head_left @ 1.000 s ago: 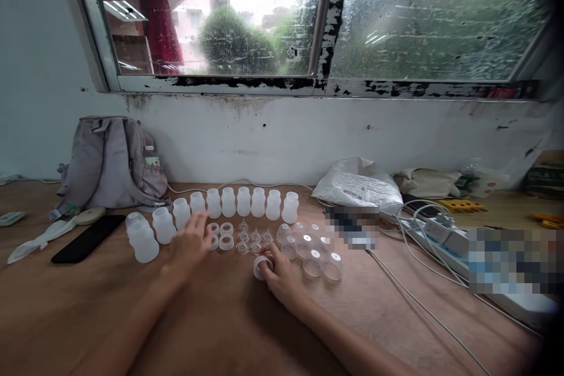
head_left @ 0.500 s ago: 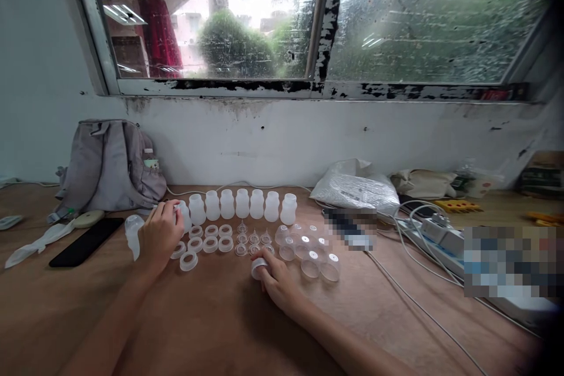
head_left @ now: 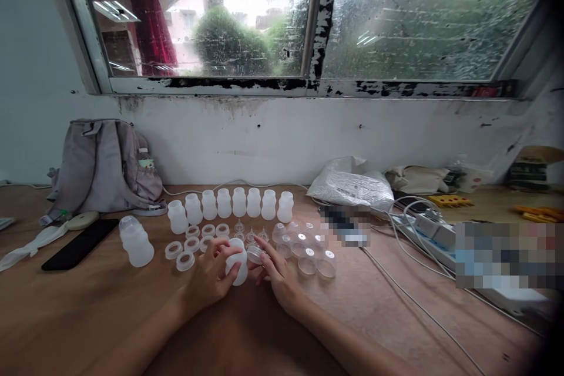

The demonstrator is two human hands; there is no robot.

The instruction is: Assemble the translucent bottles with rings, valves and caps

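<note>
My left hand [head_left: 215, 270] grips a frosted white baby bottle [head_left: 238, 270] near the front middle of the table, its mouth tilted up. Close by on the right, my right hand [head_left: 282, 279] pinches a clear-white collar ring [head_left: 254, 254]; whether a nipple sits in it is hard to see. Bottle and ring are apart. Behind my hands are several clear nipples [head_left: 251, 237], partly hidden by fingers. White collar rings [head_left: 185, 261] lie left of them, clear dome caps [head_left: 307, 263] to the right. Several open bottles [head_left: 239, 202] stand in a row at the back.
A capped bottle [head_left: 136, 242] stands at left, near a black phone [head_left: 81, 244] and a grey backpack [head_left: 103, 167]. At right are a silvery plastic bag [head_left: 352, 182], a power strip [head_left: 427, 247] and white cables [head_left: 405, 294]. A window wall runs behind.
My left hand has brought a bottle from the left end of the row to the middle. My right hand still holds the ring, now turned toward the bottle. The view has shifted slightly.
</note>
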